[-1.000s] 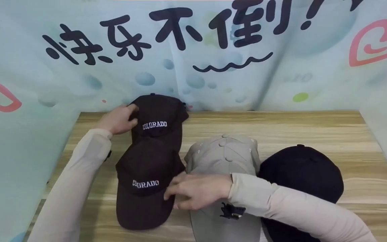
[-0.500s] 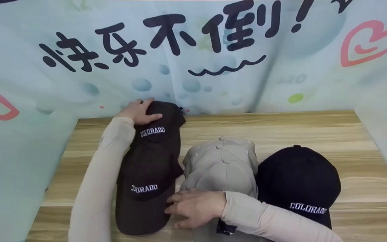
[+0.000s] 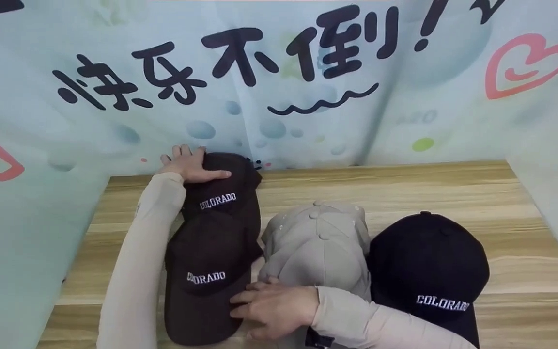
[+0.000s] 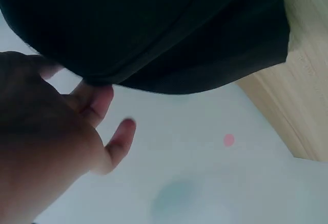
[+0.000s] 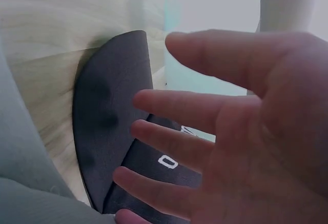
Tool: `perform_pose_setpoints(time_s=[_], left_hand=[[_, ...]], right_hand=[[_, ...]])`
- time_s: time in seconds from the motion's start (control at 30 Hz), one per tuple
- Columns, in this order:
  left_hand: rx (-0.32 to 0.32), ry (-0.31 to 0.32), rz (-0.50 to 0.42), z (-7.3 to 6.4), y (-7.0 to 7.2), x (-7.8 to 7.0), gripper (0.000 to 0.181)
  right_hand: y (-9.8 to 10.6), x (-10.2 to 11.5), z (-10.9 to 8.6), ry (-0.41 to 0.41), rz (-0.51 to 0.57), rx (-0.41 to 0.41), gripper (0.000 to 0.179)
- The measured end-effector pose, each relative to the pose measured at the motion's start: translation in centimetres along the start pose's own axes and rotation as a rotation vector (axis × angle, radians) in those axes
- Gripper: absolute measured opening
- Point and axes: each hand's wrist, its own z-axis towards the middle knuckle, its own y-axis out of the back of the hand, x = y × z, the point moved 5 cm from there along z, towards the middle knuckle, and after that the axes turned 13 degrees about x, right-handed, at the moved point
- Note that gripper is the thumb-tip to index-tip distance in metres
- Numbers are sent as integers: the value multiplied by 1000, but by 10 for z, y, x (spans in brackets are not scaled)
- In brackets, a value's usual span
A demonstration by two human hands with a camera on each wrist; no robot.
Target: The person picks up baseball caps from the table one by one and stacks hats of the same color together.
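Observation:
Two dark brown caps lettered COLORADO overlap in a column at the left of the table; the front cap (image 3: pixel 206 312) covers part of the rear cap (image 3: pixel 223 189). My left hand (image 3: pixel 184 167) rests on the rear cap's crown, its thumb across the cloth and its other fingers spread at the far left side. In the left wrist view, fingertips (image 4: pixel 102 101) touch the dark cap edge. My right hand (image 3: pixel 279 308) lies beside the front cap with fairly straight fingers over its brim's right edge; the right wrist view shows them spread in front of the brim (image 5: pixel 113 96).
Grey caps (image 3: pixel 322 261) stand nested in the middle, partly under my right forearm. A navy COLORADO cap (image 3: pixel 429 261) sits at the right. Behind the wooden table (image 3: pixel 453 186) hangs a pale printed backdrop (image 3: pixel 308 140).
My left hand has moved from the rear cap's left side up onto its crown, its fingers spreading. The right hand stays by the front cap's brim. The view has shifted slightly.

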Motion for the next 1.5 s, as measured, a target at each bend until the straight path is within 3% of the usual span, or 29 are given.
perform_pose_setpoints(time_s=[0.2,0.5,0.7,0.87,1.03,1.23,1.5], left_hand=[[-106,-69,-42,-15,15,-3,100],[-164,-366,-258,-41,31,-16,46],[-177,-513,-277,-61,42,-31,34],[-224,-581,-250,-75,51,-42,31],[-356,-658,-244,-93,64,-51,26],[-501,-682,-252,-117,78,-54,19],[-580,-724,-290,-152,90,-55,14]], right_hand=[[-1,2,0,-6,-14,-9,47],[-2,0,-1,-5,-24,-24,46],[-1,-1,-1,3,-33,-25,46],[-2,1,-2,9,-43,-43,46],[-4,6,0,-70,-114,-46,46],[-5,16,9,-125,-191,-101,49],[-6,13,18,-207,-213,-67,48]])
